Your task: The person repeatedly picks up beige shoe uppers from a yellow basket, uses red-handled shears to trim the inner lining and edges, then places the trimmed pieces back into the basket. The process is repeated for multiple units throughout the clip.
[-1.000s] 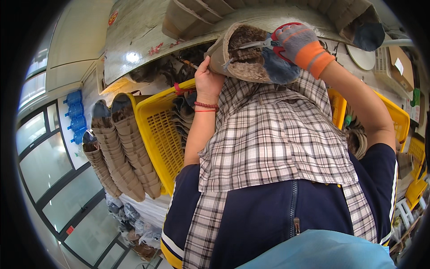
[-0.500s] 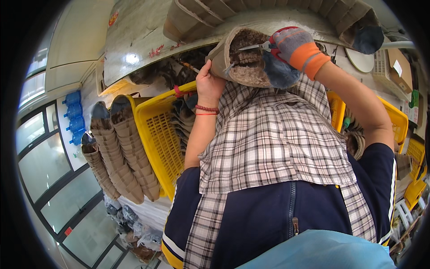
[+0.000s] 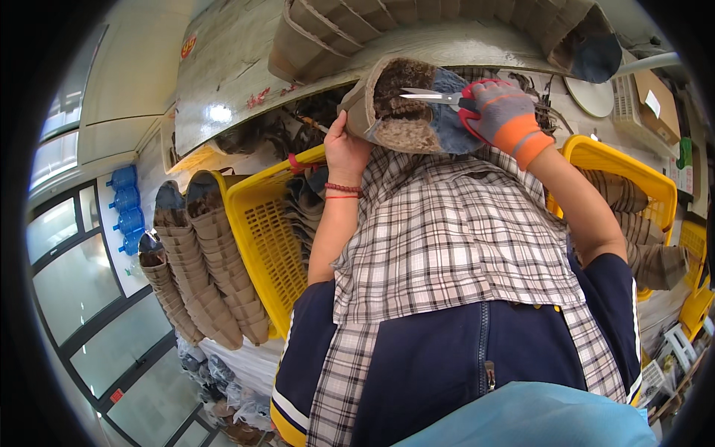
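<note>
A tan shoe upper (image 3: 406,134) with brown fleecy lining and a blue-grey end is held up at the near edge of the worktable. My bare left hand (image 3: 347,153) grips its left side, thumb on the outer face. My right hand (image 3: 506,115), in a grey and orange glove, is closed round red-handled scissors (image 3: 448,97). Their blades are slightly parted and point left, over the upper's open lining. Whether they touch the fleece I cannot tell.
The worktable (image 3: 231,82) carries a long row of nested tan uppers (image 3: 357,33) at its far side. A yellow basket (image 3: 261,231) stands to my left, beside stacked uppers (image 3: 212,253). Another yellow basket (image 3: 622,160) with uppers is on my right.
The scissors and my right hand have drawn back slightly right and down, showing more of the blades. The upper has tilted and dropped a little, still in my left hand.
</note>
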### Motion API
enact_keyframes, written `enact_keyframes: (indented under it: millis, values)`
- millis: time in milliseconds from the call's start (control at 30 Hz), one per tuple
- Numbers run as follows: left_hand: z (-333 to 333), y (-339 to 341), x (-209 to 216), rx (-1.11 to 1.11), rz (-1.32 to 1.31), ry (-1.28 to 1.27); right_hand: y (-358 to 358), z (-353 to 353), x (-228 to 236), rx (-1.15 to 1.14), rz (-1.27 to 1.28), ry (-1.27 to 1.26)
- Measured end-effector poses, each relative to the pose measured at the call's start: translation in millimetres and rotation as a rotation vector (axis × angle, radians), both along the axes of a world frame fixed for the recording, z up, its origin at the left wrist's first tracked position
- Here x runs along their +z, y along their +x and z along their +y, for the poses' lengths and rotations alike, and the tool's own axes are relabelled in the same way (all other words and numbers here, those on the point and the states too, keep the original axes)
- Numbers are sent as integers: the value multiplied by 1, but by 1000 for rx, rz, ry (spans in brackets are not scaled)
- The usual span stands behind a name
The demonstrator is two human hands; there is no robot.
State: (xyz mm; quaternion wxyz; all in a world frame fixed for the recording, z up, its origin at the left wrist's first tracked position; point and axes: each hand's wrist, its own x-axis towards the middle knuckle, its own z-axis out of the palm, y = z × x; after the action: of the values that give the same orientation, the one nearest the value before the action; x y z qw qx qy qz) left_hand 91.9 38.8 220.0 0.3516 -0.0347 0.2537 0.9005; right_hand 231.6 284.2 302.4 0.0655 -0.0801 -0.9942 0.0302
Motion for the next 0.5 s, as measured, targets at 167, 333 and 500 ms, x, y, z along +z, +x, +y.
enact_keyframes:
  millis: [167,333,500]
  values:
    - [0,2,1,12,1,-20,-28,-5,2,14,-100,61]
    - [-1,0,-3,4,7,-21,-38,-9,24,212,-564,3]
    - [1,0,-1,-21,-18,-24,-45,-9,30,8,-480,-98]
